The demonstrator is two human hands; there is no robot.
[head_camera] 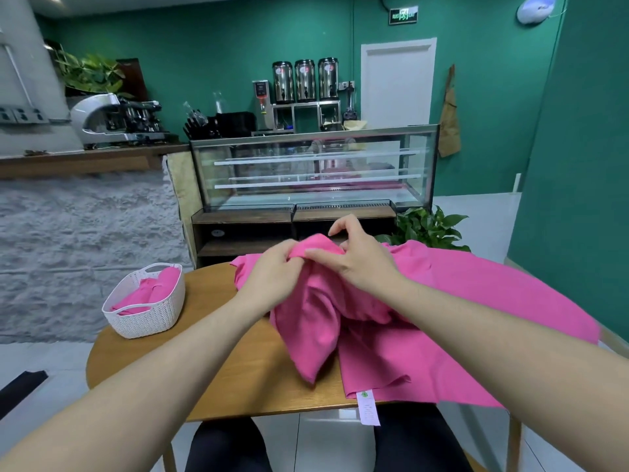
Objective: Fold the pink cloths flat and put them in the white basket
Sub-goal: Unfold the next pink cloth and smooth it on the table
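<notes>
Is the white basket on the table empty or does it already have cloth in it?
Not empty. The white basket at the table's left edge already holds pink cloth, which fills much of the inside and reaches its rim.

Both bare forearms extend forward, converging at centre. Left hand (272,267) and right hand (357,257) meet fingertip to fingertip, each pinching raised pink cloth (316,301).

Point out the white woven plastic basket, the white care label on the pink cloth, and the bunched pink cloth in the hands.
White woven plastic basket (143,323): head view, front wall.
White care label (369,408): head view, label's middle.
Bunched pink cloth (311,321): head view, hanging fold below the hands.
</notes>
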